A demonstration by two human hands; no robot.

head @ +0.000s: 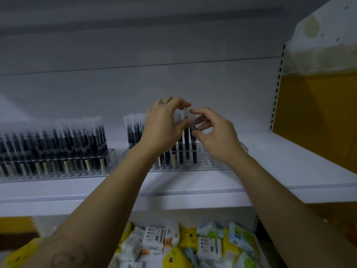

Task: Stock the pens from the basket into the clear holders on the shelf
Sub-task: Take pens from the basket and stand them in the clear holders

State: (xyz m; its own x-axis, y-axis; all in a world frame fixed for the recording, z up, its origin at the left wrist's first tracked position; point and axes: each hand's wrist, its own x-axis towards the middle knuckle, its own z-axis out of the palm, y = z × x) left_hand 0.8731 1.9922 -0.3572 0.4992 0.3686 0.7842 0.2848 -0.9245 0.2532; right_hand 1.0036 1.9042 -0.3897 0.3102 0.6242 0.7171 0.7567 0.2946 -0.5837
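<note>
The white shelf [270, 163] is carrying two clear holders near its front edge. The left holder [58, 167] is standing full and the right holder [212, 161] is sitting part-filled. Over it, the left hand [164, 124] and right hand [216, 132] are both pinching one upright pen [187, 140], probably steadying it into its slot.

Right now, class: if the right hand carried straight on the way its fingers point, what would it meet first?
The right hand points left; first comes the upright pen at its fingertips, standing in the clear holder, then the left hand beyond. Depth is unclear.
</note>
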